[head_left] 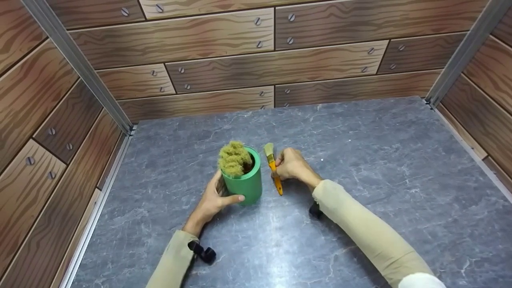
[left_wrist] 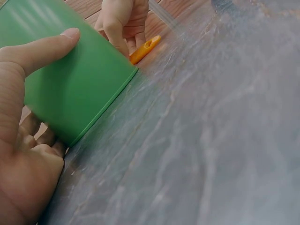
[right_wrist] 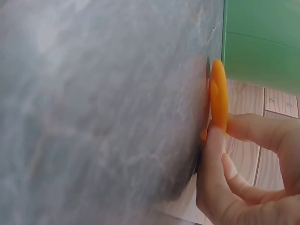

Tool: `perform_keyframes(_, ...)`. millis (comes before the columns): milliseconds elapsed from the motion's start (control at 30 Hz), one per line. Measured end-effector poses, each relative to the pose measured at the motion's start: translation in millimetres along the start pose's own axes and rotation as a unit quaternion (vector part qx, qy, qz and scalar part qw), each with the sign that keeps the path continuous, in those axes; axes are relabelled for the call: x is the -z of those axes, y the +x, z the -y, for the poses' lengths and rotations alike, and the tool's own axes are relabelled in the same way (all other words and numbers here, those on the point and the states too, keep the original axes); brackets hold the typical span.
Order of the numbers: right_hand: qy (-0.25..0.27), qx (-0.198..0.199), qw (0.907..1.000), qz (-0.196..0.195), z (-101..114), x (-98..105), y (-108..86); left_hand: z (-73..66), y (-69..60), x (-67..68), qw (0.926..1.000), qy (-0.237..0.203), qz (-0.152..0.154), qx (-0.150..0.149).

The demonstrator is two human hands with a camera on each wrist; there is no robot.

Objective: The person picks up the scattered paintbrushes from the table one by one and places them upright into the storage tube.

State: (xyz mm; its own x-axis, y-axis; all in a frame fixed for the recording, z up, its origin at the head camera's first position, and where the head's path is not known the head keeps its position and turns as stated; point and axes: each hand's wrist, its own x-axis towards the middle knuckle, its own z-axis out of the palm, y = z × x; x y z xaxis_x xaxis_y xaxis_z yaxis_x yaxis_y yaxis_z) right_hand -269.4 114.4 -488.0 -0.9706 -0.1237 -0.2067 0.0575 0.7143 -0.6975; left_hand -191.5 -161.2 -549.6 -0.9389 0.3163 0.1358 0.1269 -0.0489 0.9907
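A green cylindrical pot (head_left: 251,186) with a bushy yellow-green plant (head_left: 233,158) in it stands on the grey marbled tabletop. My left hand (head_left: 214,199) grips the pot from its left side, thumb across the front and fingers round the far side. To the right of the pot, my right hand (head_left: 293,164) pinches a paintbrush (head_left: 272,164) by its orange handle (right_wrist: 218,96). The pale bristles point away from me. In the right wrist view the handle lies at the table surface, close beside the pot; whether it rests there I cannot tell.
Wood-patterned panels (head_left: 224,38) wall in the back and both sides of the tabletop (head_left: 380,160). Metal strips (head_left: 80,60) run along the corners. A black strap piece (head_left: 202,252) sits at the left wrist, and another dark piece (head_left: 315,210) shows under the right sleeve.
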Motion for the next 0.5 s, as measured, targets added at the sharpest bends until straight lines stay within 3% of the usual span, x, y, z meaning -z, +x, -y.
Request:
perform_keyframes(233,0.088,-0.022,0.9956,0.026,-1.2,1.2,-1.2,0.3,-0.7,-1.2,1.0,0.002,-0.002,0.002)
perform_keyframes(500,0.141,-0.005,0.9897,0.027,4.2,13.0,-5.8,-1.5,0.6,-0.7,1.0,-0.002,-0.005,0.006)
